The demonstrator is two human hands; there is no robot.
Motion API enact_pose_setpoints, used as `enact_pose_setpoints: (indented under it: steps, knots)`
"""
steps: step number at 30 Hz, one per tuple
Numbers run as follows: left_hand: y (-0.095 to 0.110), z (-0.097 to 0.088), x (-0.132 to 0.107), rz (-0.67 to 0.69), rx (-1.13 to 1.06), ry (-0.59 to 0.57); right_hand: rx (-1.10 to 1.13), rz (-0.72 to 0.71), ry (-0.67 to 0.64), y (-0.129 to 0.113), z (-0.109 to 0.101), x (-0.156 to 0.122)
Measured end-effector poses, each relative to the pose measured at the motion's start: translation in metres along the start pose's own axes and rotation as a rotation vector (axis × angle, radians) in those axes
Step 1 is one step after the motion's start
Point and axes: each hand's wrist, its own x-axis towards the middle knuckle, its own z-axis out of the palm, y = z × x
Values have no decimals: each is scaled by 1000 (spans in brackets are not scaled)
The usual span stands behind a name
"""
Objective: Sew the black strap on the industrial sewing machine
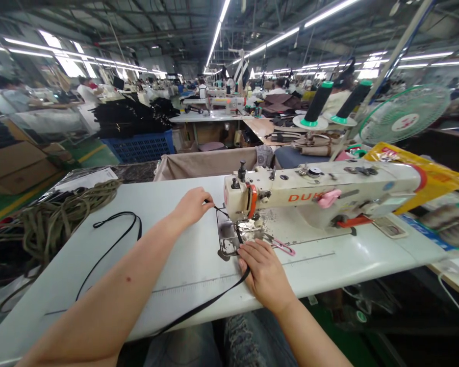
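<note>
A cream industrial sewing machine head point(321, 191) with a red "DU" label stands on the white sewing table point(187, 270). My left hand point(192, 207) pinches a thin black strap point(202, 306) near the needle area. My right hand point(265, 270) lies over the same strap, pressing it down beside a metal plate jig point(227, 239) under the presser foot. Another length of black cord point(117, 239) curves loosely across the table to the left. Pink-handled thread snips point(281, 245) lie just right of my right hand.
A heap of olive cord point(49, 219) spills over the table's left edge. A yellow plastic bag point(416, 176) and a green fan point(405, 114) stand behind the machine. Beyond are a blue crate point(139, 147), black stacks, and co-workers at rows of machines.
</note>
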Motion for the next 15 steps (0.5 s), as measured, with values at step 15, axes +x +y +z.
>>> enact_pose_setpoints:
  steps: [15]
  knots:
    - [-19, -31, -29, 3, 55, 148, -47, -15, 30, 0, 2, 0]
